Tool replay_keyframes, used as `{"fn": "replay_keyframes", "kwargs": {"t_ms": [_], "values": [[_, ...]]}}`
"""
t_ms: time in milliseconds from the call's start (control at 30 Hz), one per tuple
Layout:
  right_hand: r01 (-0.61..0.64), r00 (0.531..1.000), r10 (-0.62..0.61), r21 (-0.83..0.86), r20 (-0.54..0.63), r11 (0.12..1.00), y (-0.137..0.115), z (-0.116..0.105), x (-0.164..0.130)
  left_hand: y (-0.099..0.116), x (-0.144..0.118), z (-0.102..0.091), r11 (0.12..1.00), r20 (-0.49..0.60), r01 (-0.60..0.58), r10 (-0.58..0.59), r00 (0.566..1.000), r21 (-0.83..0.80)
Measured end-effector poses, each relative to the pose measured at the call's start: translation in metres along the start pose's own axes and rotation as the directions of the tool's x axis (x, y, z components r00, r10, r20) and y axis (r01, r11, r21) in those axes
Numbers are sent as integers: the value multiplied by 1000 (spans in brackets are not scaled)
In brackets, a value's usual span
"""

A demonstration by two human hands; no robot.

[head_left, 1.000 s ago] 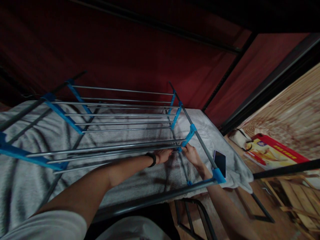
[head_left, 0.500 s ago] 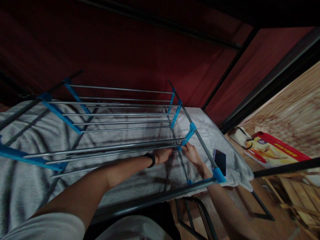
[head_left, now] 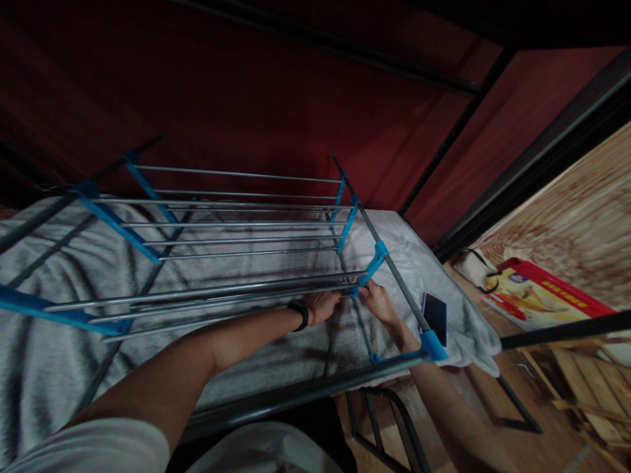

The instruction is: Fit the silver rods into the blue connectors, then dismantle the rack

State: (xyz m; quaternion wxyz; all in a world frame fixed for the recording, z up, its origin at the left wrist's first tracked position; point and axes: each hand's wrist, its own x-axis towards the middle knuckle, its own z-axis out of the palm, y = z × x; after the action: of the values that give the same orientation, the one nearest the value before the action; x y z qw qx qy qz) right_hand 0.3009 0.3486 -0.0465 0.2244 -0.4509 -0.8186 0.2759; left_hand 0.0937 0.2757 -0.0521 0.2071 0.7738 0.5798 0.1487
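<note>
Steel rods of the drying rack (head_left: 236,230) over the bed (head_left: 59,355): both hands, left hand (head_left: 323,305) and right hand (head_left: 377,302), pinch the blue bracket (head_left: 367,272) at its right edge, phone (head_left: 434,316) just beside.

My left hand (head_left: 323,305) and right hand (head_left: 377,301) grip drying rack (head_left: 236,263) rod end at blue bracket (head_left: 371,268); phone (head_left: 434,317) lies near on bed (head_left: 49,355).

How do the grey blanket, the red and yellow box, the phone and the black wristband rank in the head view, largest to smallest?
1. grey blanket
2. red and yellow box
3. phone
4. black wristband
Nearness to the camera may skew the box and phone.
</note>
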Motion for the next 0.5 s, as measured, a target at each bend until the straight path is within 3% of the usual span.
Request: {"fn": "replay_keyframes", "kwargs": {"t_ms": [500], "values": [[-3,1000,3,-75,1,997,-9,-1,-1,-3,1,4,998,33,-36,35,999,50]]}}
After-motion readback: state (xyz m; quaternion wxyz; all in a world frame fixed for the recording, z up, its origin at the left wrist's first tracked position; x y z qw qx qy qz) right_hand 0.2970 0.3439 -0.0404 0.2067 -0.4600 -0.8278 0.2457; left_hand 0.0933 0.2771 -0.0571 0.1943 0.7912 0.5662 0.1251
